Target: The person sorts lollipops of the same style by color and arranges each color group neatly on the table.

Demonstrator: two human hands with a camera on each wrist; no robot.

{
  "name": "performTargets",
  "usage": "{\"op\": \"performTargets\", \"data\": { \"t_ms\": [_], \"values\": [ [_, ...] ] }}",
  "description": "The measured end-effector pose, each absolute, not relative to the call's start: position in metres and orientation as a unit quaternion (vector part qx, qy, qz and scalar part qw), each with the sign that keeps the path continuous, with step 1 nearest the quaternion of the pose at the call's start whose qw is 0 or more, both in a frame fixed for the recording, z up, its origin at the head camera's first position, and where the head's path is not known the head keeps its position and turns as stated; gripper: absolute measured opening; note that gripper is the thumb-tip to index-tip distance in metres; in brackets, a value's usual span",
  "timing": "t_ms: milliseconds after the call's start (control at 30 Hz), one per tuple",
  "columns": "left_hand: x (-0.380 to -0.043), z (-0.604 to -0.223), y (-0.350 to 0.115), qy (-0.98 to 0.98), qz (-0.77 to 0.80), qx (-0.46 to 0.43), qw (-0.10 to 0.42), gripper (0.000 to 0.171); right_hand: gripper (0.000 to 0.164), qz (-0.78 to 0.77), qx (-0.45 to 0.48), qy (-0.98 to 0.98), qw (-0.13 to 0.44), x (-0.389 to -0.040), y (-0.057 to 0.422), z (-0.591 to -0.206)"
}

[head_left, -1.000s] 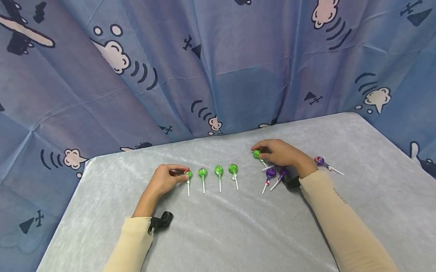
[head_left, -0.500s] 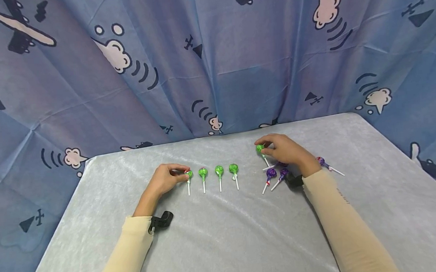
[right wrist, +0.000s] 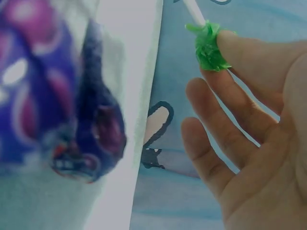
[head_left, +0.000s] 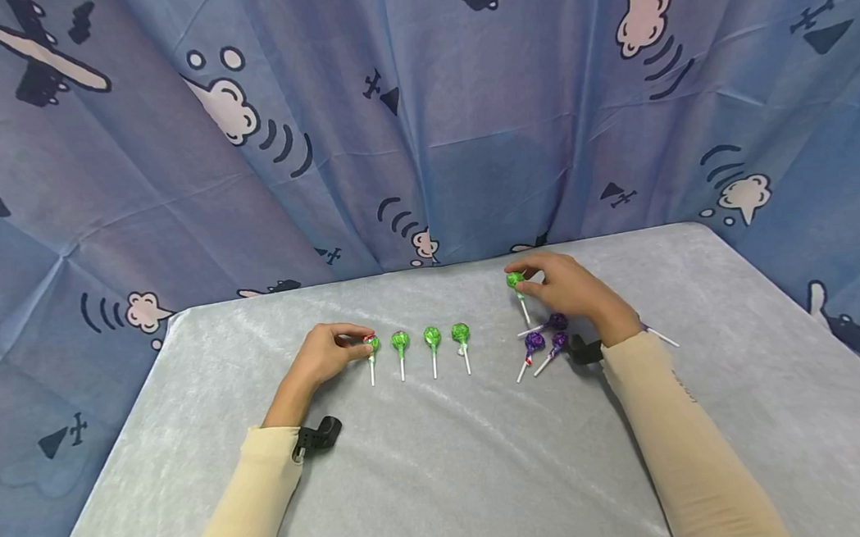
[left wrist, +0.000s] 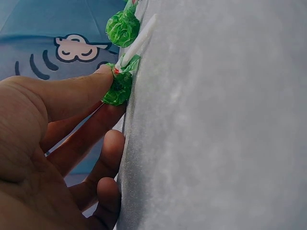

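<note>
My left hand (head_left: 326, 350) pinches the wrapped head of a green lollipop (left wrist: 119, 88) between thumb and finger, at the left end of a row. Beside it three more green lollipops, the nearest (head_left: 401, 341), then another (head_left: 433, 339) and the rightmost (head_left: 460, 334), lie with their sticks toward me. My right hand (head_left: 566, 289) holds a green lollipop (right wrist: 211, 48) by its head, thumb against finger, its stick pointing down in the head view. Just below that stick lie purple lollipops, one (head_left: 556, 321) sideways and two (head_left: 534, 343) slanted.
Another purple lollipop (head_left: 659, 337) lies right of the right wrist, its head mostly hidden by the arm. A pale grey cloth covers the table (head_left: 427, 466). Behind its far edge hangs a blue curtain (head_left: 499, 182) printed with planes and clouds.
My right hand has moved away from me and slightly right with its green lollipop, off the purple ones, uncovering the sideways one. The left hand has stayed in place.
</note>
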State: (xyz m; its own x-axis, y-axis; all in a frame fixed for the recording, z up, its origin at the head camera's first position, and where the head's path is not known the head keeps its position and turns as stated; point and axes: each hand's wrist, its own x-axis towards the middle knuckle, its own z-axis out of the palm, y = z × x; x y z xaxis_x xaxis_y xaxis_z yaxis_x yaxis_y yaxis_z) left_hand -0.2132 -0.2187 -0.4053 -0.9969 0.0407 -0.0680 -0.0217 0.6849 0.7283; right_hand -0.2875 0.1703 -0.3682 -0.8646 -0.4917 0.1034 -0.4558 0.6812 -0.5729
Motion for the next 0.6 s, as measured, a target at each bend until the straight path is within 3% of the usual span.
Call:
{"op": "performTargets", "data": {
  "t_ms": [600],
  "values": [
    [-0.2111,-0.4038,-0.2174,0.919,0.392,-0.001,0.048,0.027,0.035,-0.285,-0.295,0.911,0.045,-0.2777,0.1643,-0.3601]
  ]
}}
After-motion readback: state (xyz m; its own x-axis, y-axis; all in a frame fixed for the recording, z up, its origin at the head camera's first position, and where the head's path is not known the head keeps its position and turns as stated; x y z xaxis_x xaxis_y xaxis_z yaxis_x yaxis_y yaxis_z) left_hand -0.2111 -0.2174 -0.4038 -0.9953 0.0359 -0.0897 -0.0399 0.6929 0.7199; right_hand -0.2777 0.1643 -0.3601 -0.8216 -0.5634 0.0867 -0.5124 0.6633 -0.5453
